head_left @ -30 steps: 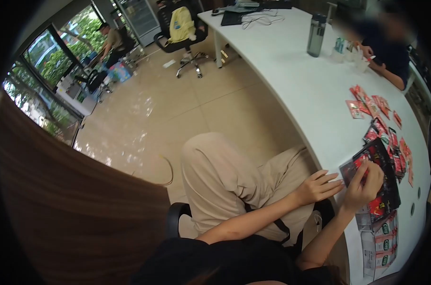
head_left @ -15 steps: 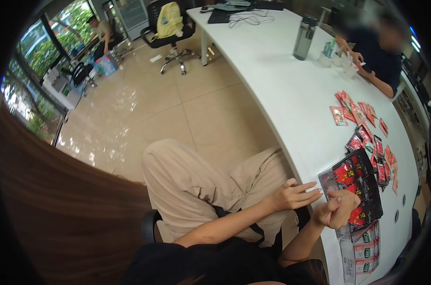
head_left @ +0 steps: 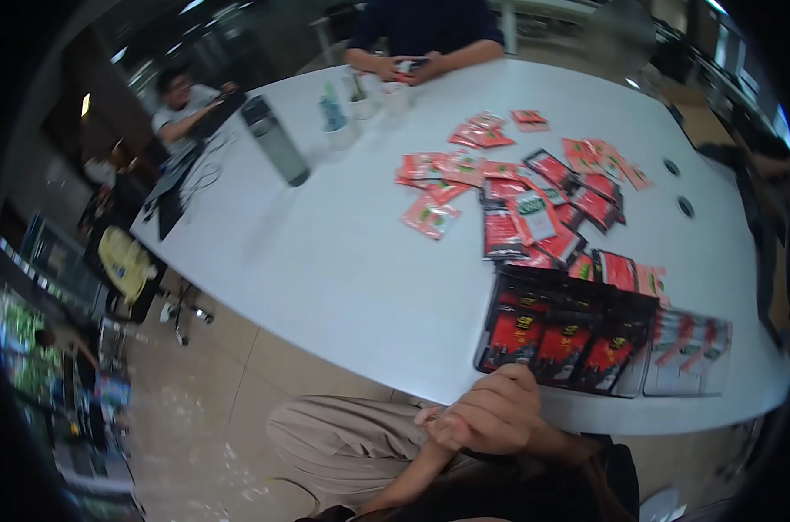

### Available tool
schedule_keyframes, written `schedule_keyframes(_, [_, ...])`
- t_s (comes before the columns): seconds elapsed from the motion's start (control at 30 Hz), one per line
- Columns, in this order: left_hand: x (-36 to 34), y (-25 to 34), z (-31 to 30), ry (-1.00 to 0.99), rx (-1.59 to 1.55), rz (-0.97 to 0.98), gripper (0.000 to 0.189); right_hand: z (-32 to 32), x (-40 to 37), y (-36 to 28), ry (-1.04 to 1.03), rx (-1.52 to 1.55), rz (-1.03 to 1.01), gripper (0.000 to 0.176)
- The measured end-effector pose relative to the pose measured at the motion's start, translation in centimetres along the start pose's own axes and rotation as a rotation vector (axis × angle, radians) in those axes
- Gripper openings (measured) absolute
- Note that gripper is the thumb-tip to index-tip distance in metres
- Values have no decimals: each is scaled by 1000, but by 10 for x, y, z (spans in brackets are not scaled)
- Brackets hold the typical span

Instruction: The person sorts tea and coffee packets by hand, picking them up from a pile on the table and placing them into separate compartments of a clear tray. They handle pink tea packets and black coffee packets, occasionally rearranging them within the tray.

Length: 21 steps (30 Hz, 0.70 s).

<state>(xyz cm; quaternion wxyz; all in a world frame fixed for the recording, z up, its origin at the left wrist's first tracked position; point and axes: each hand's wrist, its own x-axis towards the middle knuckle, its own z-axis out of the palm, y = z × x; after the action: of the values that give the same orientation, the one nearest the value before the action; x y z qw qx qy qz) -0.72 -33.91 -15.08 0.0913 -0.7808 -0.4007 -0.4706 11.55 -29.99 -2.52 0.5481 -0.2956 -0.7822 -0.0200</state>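
Grey bottle [head_left: 276, 141] upright on the white surface [head_left: 325, 261], white cups [head_left: 351, 113] just beyond it, person in a dark top [head_left: 425, 26] at the far edge, another person [head_left: 182, 103] at left, yellow bag [head_left: 127, 261] on a chair [head_left: 183, 311]

- Worktop [head_left: 325, 261]: white, smooth, low sheen, laminate-like.
- Black-and-red sachets [head_left: 552, 335]: glossy foil-like film.
- Clear holder [head_left: 684, 388] just beside them: transparent hard plastic, shiny.
- Loose red sachets [head_left: 517, 200]: glossy film, lightly creased.
- Bottle [head_left: 276, 141]: grey, satin finish; plastic or metal unclear.
- Trousers [head_left: 343, 435]: beige matt cloth.
- Floor [head_left: 204, 383]: polished, reflective tiles.
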Motion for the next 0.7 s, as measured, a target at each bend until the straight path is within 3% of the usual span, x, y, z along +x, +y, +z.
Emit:
schedule_keyframes(0.27, [39, -7, -42, -345, -170, -90, 14, 5, -8, 5, 35, -132, -38, 13])
schedule_keyframes(0.33, [62, -29, -59, -289, -227, 18, 16, -12, -10, 2, 46, -180, -42, 14])
schedule_keyframes(0.4, [97, -67, -72, -197, -254, 156, 33, -38, -26, -15, 15, -349, 46, 20])
schedule_keyframes(0.47, [141, -92, -70, -152, -385, 64, 25, -61, -45, -30, 21, -508, 226, 21])
schedule_keyframes(0.57, [219, -110, -50, -370, -354, 65, 10, -92, -76, -29, 32, -836, 408, 20])
schedule_keyframes(0.7, [285, -106, 12, -639, -559, 254, 14, -109, -102, -11, 115, -876, 469, 30])
